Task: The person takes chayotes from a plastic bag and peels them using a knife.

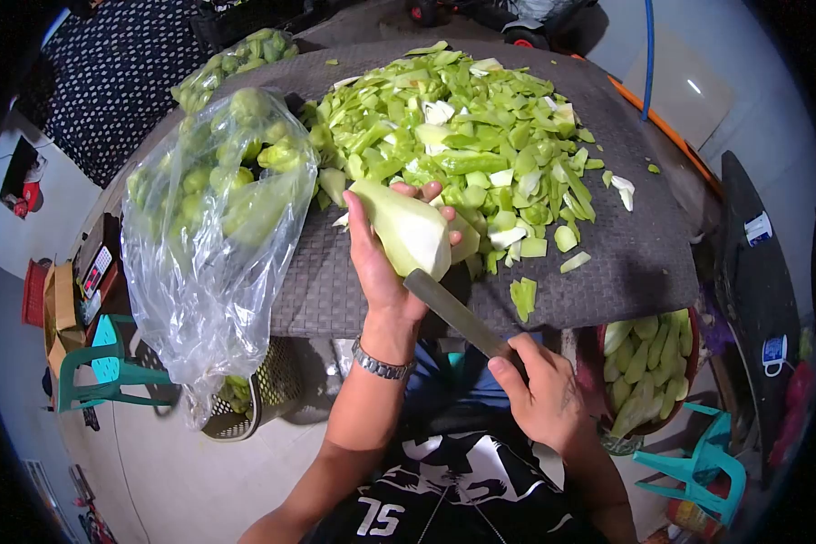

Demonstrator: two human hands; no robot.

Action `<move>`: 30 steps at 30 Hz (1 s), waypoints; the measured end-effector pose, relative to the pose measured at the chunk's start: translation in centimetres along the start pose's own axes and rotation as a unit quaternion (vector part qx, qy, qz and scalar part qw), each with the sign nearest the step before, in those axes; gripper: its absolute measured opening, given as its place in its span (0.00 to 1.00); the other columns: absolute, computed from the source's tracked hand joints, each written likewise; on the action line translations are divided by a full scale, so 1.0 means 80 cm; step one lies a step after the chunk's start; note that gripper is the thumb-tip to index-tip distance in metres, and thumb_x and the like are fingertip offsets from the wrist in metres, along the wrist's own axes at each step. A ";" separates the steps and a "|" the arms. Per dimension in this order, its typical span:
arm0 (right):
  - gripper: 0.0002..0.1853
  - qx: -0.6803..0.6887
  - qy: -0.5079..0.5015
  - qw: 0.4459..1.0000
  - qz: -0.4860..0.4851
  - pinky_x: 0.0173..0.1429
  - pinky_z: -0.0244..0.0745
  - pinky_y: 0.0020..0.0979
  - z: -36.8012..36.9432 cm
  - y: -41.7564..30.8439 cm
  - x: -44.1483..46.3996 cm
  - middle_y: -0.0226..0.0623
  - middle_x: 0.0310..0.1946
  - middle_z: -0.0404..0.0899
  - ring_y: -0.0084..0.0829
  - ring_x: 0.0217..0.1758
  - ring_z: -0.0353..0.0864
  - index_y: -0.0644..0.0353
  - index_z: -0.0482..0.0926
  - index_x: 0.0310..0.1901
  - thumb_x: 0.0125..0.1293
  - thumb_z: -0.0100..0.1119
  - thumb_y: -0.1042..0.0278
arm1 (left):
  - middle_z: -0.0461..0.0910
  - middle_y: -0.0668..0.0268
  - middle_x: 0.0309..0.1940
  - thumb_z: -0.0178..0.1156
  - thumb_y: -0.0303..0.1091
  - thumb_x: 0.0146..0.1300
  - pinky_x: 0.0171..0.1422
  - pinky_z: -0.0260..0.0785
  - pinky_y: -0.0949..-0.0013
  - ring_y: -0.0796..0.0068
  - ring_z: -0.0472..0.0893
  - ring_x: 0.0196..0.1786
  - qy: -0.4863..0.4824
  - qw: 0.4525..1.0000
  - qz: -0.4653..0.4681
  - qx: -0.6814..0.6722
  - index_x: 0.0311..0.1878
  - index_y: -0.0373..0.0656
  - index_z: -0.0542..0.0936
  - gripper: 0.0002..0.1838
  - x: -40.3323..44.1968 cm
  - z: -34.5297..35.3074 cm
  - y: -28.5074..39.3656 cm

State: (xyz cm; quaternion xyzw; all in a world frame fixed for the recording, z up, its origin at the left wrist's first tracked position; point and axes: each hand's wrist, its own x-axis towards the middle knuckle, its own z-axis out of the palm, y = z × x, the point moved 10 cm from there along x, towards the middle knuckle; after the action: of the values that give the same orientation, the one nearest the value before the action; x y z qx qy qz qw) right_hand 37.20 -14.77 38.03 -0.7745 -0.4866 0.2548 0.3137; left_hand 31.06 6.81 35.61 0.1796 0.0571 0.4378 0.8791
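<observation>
My left hand (378,263) is wrapped round a peeled chayote (406,227), pale green with a white cut face toward me. In my right hand (546,388) is a knife (458,315), its blade pointing up and left. The blade's tip is at the lower end of the chayote; whether it touches I cannot tell. Just beyond my left hand spreads a heap of green peelings (480,163) on the dark woven tabletop (335,299). Another pale piece (465,240) shows partly behind my left fingers.
A clear plastic bag of green chayotes (218,190) hangs over the table's left edge, above a basket (276,390). Another filled bag (245,63) lies farther back. Below right stands a bucket (695,349) of peeled pale vegetables. Teal stools (109,363) stand on both sides.
</observation>
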 end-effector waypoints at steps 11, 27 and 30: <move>0.21 -0.052 -0.034 0.998 0.010 0.49 0.76 0.57 0.005 -0.001 0.008 0.57 0.40 0.82 0.64 0.44 0.83 0.62 0.72 0.51 0.79 0.55 0.47 | 0.81 0.53 0.49 0.42 0.75 0.75 0.60 0.78 0.40 0.46 0.83 0.57 0.033 0.999 0.019 0.014 0.52 0.44 0.75 0.37 -0.021 0.015 -0.007; 0.26 -0.075 -0.004 0.997 -0.012 0.51 0.74 0.63 0.016 0.010 0.017 0.56 0.48 0.80 0.68 0.48 0.81 0.59 0.70 0.57 0.80 0.50 0.40 | 0.82 0.52 0.50 0.40 0.72 0.78 0.73 0.68 0.40 0.43 0.82 0.57 0.056 0.982 0.175 0.049 0.52 0.42 0.75 0.37 -0.054 0.016 0.005; 0.26 -0.089 0.008 0.996 -0.016 0.50 0.74 0.63 0.014 0.004 0.018 0.57 0.48 0.79 0.68 0.48 0.81 0.59 0.70 0.56 0.80 0.50 0.40 | 0.81 0.52 0.51 0.39 0.72 0.78 0.74 0.68 0.42 0.44 0.81 0.59 0.058 0.978 0.187 0.069 0.53 0.42 0.76 0.38 -0.056 0.012 0.007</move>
State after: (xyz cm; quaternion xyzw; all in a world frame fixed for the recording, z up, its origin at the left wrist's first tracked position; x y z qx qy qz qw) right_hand 37.17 -13.24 36.90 -0.7937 -0.5165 0.1993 0.2519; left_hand 28.16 3.31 36.46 0.2218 0.1040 0.5991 0.7623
